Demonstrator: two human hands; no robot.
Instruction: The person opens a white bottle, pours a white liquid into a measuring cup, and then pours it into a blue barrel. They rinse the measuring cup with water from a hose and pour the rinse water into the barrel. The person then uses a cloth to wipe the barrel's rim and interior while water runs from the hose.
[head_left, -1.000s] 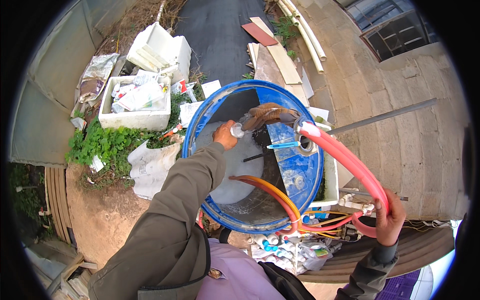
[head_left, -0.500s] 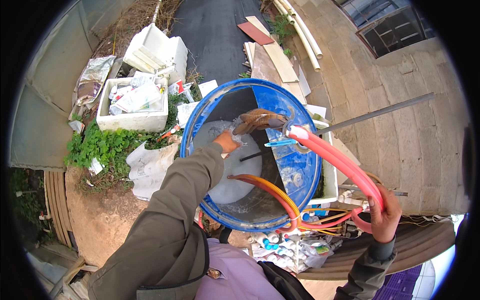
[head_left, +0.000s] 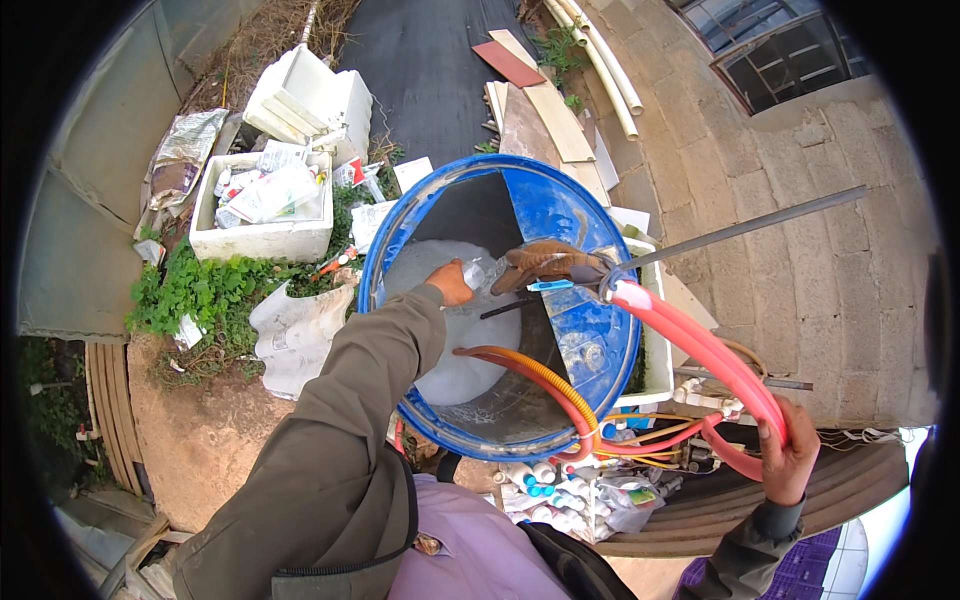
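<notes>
My left hand [head_left: 452, 283] reaches over the open blue barrel [head_left: 375, 262], closed around a clear plastic container [head_left: 484, 273] whose exact kind I cannot make out. Right beside it is a brown work glove [head_left: 552, 265], fitted over the end of a thick red hose [head_left: 690, 340]. Out at the right, my right hand [head_left: 788, 448] grips the bend of that hose. White foamy liquid [head_left: 460, 370] lies inside the barrel. An orange ribbed hose [head_left: 535, 368] hangs over the near rim into it. A dark rod [head_left: 510, 307] and a light-blue strip [head_left: 550, 286] show beneath the glove.
A grey metal bar [head_left: 750, 228] sticks out from the barrel's right side toward a block wall [head_left: 790, 290]. White foam boxes [head_left: 262, 240] with packets stand at the left. Several white bottles [head_left: 560, 500] lie by the near rim. Boards [head_left: 560, 125] lie beyond the barrel.
The glove on the hose end has moved right and slightly down. My right hand has shifted right and down with the hose. The clear container shows more plainly beside my left hand.
</notes>
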